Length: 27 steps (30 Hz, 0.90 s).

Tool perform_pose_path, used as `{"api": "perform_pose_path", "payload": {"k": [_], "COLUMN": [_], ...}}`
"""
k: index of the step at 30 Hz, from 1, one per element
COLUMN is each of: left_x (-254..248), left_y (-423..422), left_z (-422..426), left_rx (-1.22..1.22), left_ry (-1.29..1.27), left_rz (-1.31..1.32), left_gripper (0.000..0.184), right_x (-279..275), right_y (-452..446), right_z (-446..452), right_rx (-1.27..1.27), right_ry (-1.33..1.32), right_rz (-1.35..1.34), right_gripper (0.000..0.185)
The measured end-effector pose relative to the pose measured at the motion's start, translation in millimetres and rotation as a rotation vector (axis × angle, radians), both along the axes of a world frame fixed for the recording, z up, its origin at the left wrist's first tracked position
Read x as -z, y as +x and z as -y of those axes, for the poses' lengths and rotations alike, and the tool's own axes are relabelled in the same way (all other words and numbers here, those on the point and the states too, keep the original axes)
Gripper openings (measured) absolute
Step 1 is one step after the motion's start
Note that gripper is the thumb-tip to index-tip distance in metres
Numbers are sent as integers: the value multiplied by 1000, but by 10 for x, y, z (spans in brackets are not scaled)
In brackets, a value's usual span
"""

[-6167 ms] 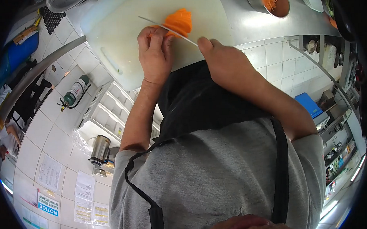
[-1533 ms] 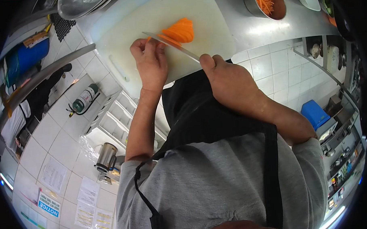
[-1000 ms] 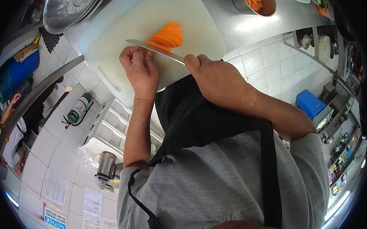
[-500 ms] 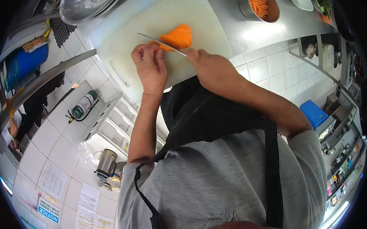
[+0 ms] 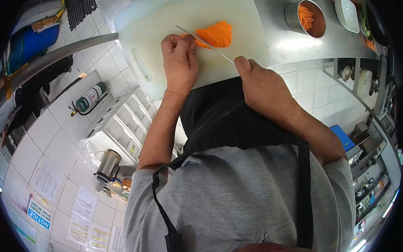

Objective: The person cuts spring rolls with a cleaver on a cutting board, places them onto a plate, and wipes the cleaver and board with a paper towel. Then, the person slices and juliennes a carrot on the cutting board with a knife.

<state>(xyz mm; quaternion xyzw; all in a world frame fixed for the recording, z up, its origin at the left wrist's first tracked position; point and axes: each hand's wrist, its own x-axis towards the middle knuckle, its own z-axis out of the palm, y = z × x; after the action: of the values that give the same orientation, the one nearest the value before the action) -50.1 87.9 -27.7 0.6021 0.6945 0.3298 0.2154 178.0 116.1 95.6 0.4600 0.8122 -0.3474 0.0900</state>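
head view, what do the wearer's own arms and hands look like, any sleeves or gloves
Each grip is a bare, ungloved hand, the left hand and the right hand alike. Both forearms are uncovered, below short sleeves of a heather-grey fabric shirt. Over the shirt is a black cloth apron with black straps. No watch shows on either wrist.

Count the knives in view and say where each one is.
1. The knife is gripped in the right hand, its blade at the sliced carrot on the cutting board, near the left hand. Others may be hidden at the crowded picture edges.
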Motion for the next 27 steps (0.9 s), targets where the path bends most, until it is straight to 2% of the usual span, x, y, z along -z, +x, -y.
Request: {"api": "perform_pose_path", "payload": {"k": [10, 16, 18, 21, 22, 24, 27], "left_x": [-30, -19, 25, 33, 30, 39, 7], "left_y": [-8, 1, -1, 5, 10, 16, 3], "left_z": [-9, 0, 1, 1, 4, 3, 15], "left_rx": [-14, -30, -28, -24, -30, -34, -31], "left_ry": [-60, -52, -28, 13, 15, 15, -11], "left_rz": [62, 68, 52, 28, 24, 43, 41], "left_gripper": [20, 17, 17, 16, 16, 15, 14], "right_x": [48, 340, 547, 562, 564, 571, 356], "right_y": [-74, -86, -118, -115, -98, -72, -44], "right_z": [-112, -78, -73, -78, -87, -122, -151], "right_rx": [-27, 6, -9, -17, -14, 9, 2], "right_ry": [-40, -38, 41, 64, 74, 48, 58], "right_rz": [37, -10, -78, -68, -73, -97, -112], "right_gripper": [22, 21, 30, 34, 34, 23, 22]}}
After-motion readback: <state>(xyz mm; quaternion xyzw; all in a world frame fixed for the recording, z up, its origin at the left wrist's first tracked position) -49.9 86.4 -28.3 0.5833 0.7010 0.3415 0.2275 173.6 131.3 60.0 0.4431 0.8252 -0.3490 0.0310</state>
